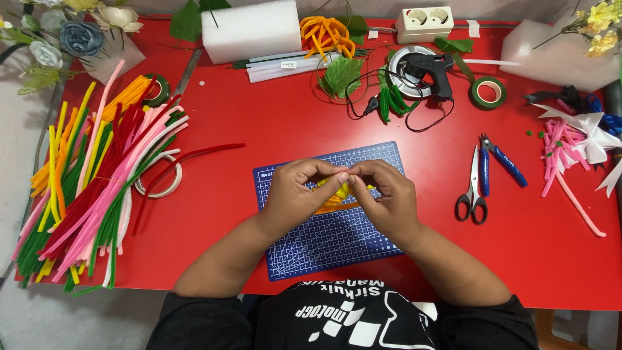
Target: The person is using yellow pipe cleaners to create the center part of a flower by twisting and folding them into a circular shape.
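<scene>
Both our left hand and right hand pinched shut on yellow pipe cleaners between them, over the blue cutting mat; probably mid-twist, needing firm, even grip.

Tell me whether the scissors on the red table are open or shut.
Shut. The scissors lie flat on the red table with blades together in one point, beside the blue pliers.

Head-worn view, steeply down on red table
</scene>
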